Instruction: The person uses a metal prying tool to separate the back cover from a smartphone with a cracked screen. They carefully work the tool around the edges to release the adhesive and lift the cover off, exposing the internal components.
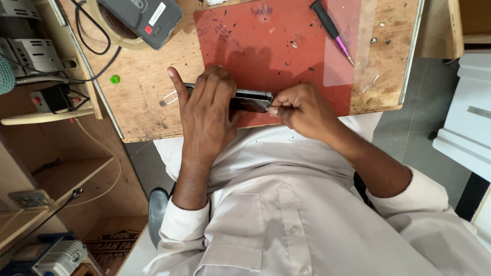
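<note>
The right hand (302,108) is pinching its thumb and forefinger together at the right end of a dark phone (251,100); whether a small tool sits in that pinch cannot be told. The left hand (207,110) is lying flat over the phone, fingers pressed together across its body and the thumb stretched outward to the left, apparently clamping the device so it is not sliding while the end is being worked. A small white tray piece (171,97) is protruding just beside the phone's left end. The phone is resting on a red work mat (266,46), near its front edge, which is giving a firm, contrasting surface. The mat is lying on a wooden bench (148,87). A black-handled screwdriver (332,31) is lying well apart, toward the mat's far right.
</note>
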